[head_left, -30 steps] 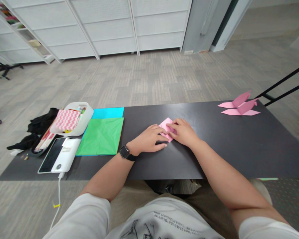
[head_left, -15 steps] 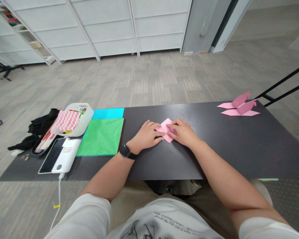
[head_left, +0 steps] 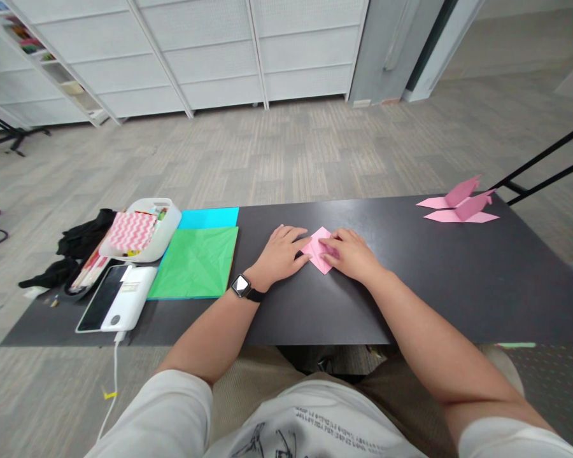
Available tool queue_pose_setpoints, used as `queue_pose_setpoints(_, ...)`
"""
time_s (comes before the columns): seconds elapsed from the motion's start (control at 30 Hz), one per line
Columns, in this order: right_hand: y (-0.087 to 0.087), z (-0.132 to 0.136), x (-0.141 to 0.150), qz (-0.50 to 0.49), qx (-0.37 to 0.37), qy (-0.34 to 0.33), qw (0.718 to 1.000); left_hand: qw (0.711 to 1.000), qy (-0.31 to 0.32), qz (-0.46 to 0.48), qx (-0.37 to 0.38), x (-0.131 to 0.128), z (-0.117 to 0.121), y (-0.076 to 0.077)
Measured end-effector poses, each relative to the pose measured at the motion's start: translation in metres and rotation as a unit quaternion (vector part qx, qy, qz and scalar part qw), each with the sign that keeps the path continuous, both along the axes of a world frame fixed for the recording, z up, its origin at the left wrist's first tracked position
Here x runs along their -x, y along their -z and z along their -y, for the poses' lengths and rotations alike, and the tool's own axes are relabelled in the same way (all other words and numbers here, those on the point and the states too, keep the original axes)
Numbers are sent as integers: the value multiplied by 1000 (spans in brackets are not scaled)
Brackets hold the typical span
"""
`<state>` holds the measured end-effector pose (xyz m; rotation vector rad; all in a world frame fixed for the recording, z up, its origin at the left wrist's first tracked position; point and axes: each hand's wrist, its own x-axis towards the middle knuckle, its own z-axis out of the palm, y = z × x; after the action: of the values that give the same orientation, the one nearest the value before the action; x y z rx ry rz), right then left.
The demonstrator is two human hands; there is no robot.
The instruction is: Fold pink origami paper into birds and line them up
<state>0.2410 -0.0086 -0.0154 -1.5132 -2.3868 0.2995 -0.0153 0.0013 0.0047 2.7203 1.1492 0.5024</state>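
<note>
A small folded pink paper (head_left: 319,250) lies on the black table (head_left: 434,280) in front of me. My left hand (head_left: 279,254), with a watch on the wrist, rests flat beside the paper's left edge, fingers stretched out and just touching it. My right hand (head_left: 352,254) lies on the paper's right part, its fingers curled and pressing down on it. Part of the paper is hidden under the right hand.
Two folded pink paper figures (head_left: 461,203) sit at the far right of the table. Green (head_left: 195,262) and blue sheets (head_left: 209,217) lie to the left, with a white basket (head_left: 146,229), a phone on a white power bank (head_left: 117,298), pencils and a black cloth (head_left: 79,238) beyond.
My left hand has slid leftward off the pink paper and flattened beside it. More of the paper shows now. The right hand has stayed put on the paper.
</note>
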Motion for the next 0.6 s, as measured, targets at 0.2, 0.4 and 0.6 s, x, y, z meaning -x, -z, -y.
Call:
queue_pose_setpoints(0.2,2,0,-1,-2,-1,-2,1000,985,166,-5,42,-1,4,-5)
queue_pose_setpoints(0.4,-1,0,-1,1,4,-1,1000,982,184,-10,50,-2,10,-8)
queue_pose_setpoints(0.6,0,0,-2,-3,3,-3,1000,983,163,-36,78,-3,18,-13)
